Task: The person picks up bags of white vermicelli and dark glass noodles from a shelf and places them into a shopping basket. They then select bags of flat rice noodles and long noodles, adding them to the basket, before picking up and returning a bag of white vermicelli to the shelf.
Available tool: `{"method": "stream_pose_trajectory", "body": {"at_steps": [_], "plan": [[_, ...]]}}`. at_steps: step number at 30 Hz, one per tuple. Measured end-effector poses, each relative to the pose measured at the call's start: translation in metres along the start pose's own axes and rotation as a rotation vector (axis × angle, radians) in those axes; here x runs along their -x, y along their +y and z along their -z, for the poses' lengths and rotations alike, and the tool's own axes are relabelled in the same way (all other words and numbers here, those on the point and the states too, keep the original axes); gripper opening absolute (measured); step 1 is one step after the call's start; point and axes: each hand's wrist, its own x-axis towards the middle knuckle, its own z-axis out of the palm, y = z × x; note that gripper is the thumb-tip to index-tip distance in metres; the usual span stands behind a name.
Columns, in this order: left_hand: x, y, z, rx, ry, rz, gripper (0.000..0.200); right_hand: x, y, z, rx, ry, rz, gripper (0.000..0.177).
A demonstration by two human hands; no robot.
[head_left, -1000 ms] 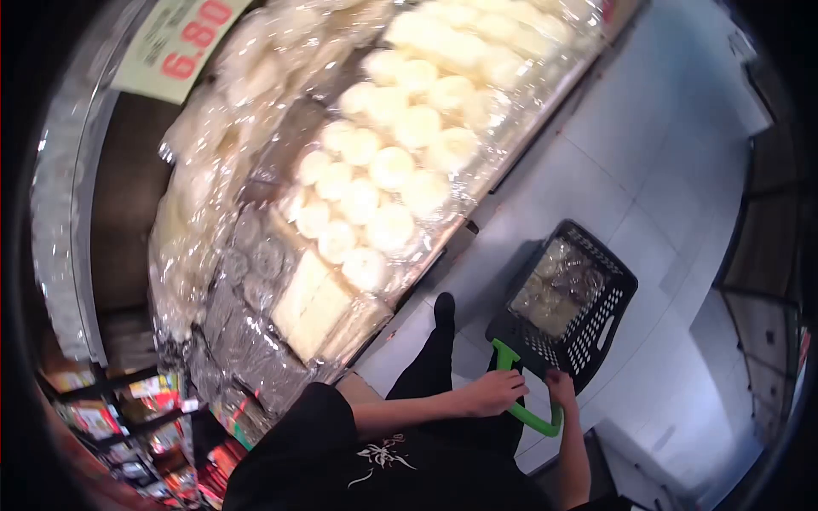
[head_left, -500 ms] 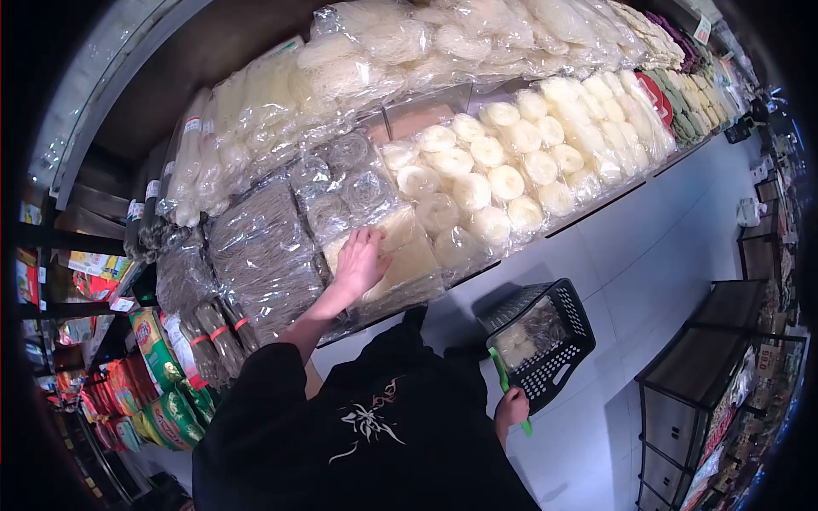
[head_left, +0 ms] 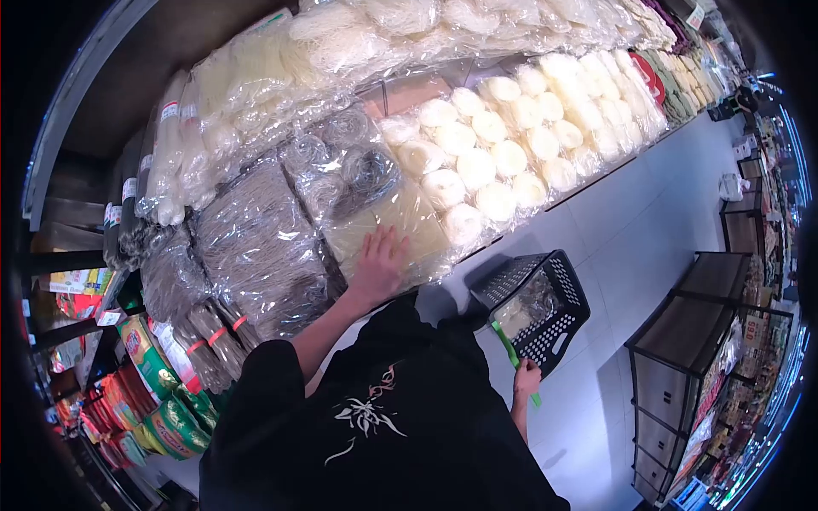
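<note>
In the head view, one left hand [head_left: 381, 266] lies on one flat pale pack [head_left: 388, 220] at the display's near edge, its fingers extended, slightly apart and gripping nothing, while one right hand [head_left: 527, 376] has its fingers curled around the green handle [head_left: 504, 342] of one dark basket [head_left: 573, 298]. Four grey coils [head_left: 368, 167] sit just beyond the pack, beside numerous round white bundles [head_left: 477, 168], too glare-washed to count; the left hand hides part of the pack, and shiny film blurs the basket's contents [head_left: 530, 305].

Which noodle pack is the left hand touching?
The flat, pale yellowish pack under the left hand. Packs beside it show round white bundles or grey noodles instead.
</note>
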Motion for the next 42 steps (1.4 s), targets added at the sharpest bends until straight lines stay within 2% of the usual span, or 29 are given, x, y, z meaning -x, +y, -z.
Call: {"method": "stream_pose_trajectory", "body": {"at_steps": [1,3,5,6,7,8,9,11,13,14,15,16,17,18,20,21,22,23,24,27,30,31,33,34,36,37,38,40,42], "plan": [[-0.002,-0.003,0.005,-0.001,-0.013,-0.019,0.071,0.001,0.000,-0.001,-0.012,-0.007,0.016,0.032],[-0.005,-0.011,0.019,0.224,-0.041,-0.051,0.051,0.007,-0.009,0.003,-0.031,0.019,0.002,0.033],[-0.017,-0.010,0.057,0.180,-0.100,-0.033,0.039,0.002,-0.006,-0.004,-0.067,-0.005,-0.022,0.032],[-0.018,-0.016,0.078,0.292,-0.033,-0.045,0.032,0.008,0.007,-0.013,-0.461,0.130,0.066,0.023],[-0.023,-0.011,0.094,0.374,0.061,-0.023,0.029,0.017,-0.017,-0.006,-0.719,0.243,0.175,0.017],[-0.028,-0.003,0.123,0.400,-0.081,0.065,0.030,0.021,-0.029,-0.004,-0.852,0.132,0.113,0.017],[-0.032,0.007,0.143,0.347,-0.115,0.080,0.031,0.028,-0.048,0.002,-0.940,0.041,0.129,0.018],[-0.038,0.029,0.166,0.276,-0.141,0.050,0.031,0.056,-0.111,0.043,-1.256,-0.305,0.109,0.024],[-0.042,0.060,0.177,0.237,-0.131,-0.103,0.031,0.084,-0.162,0.085,-1.338,-0.683,0.210,0.032],[-0.043,0.080,0.178,0.266,-0.239,-0.027,0.030,0.094,-0.178,0.094,-1.399,-0.810,0.308,0.046],[-0.054,0.099,0.167,0.318,-0.188,-0.185,0.033,0.094,-0.196,0.104,-1.488,-0.924,0.385,0.064],[-0.056,0.117,0.154,0.373,-0.141,-0.341,0.035,0.104,-0.206,0.099,-1.654,-0.993,0.373,0.074],[-0.057,0.133,0.139,0.289,-0.167,-0.460,0.040,0.112,-0.214,0.109,-1.751,-1.028,0.266,0.072],[-0.060,0.150,0.123,0.203,-0.191,-0.575,0.044,0.111,-0.218,0.118,-1.771,-1.006,0.258,0.072],[-0.061,0.192,0.098,0.073,-0.271,-0.772,0.051,0.103,-0.218,0.131,-1.993,-0.944,-0.024,0.064],[-0.062,0.211,0.083,0.024,-0.324,-0.809,0.052,0.092,-0.210,0.131,-2.008,-0.831,-0.066,0.050],[-0.063,0.229,0.067,-0.024,-0.376,-0.847,0.053,0.079,-0.198,0.128,-2.025,-0.814,-0.073,0.050],[-0.066,0.245,0.050,-0.027,-0.386,-0.865,0.053,0.064,-0.183,0.122,-2.081,-0.690,-0.169,0.047],[-0.069,0.261,0.033,0.046,-0.375,-0.896,0.053,0.049,-0.168,0.118,-2.129,-0.565,-0.265,0.043],[-0.077,0.302,-0.029,0.216,-0.362,-0.977,0.052,-0.001,-0.118,0.107,-2.197,-0.368,-0.650,0.031],[-0.081,0.333,-0.090,0.314,-0.421,-1.020,0.054,-0.054,-0.051,0.065,-2.121,-0.338,-0.777,0.032],[-0.079,0.338,-0.107,0.319,-0.523,-0.975,0.058,-0.074,-0.024,0.037,-2.134,-0.348,-0.790,0.032],[-0.065,0.356,-0.125,0.343,-0.684,-0.825,0.068,-0.110,0.029,-0.020,-2.383,-0.601,-0.634,0.036],[-0.053,0.362,-0.132,0.321,-0.738,-0.779,0.069,-0.124,0.041,-0.040,-2.399,-0.601,-0.657,0.036],[-0.026,0.364,-0.150,0.373,-0.839,-0.764,0.060,-0.149,0.057,-0.077,-2.454,-0.329,-0.727,0.040],[-0.015,0.368,-0.158,0.360,-0.881,-0.742,0.056,-0.163,0.067,-0.086,-2.484,-0.275,-0.949,0.042],[-0.004,0.367,-0.172,0.359,-0.891,-0.722,0.056,-0.175,0.077,-0.109,-2.492,-0.281,-0.988,0.042],[0.000,0.381,-0.184,0.299,-0.948,-0.542,0.054,-0.195,0.099,-0.162,-2.407,-0.083,-1.128,0.044],[0.004,0.380,-0.195,0.323,-0.917,-0.484,0.051,-0.211,0.113,-0.205,-2.327,-0.073,-1.195,0.045]]}}
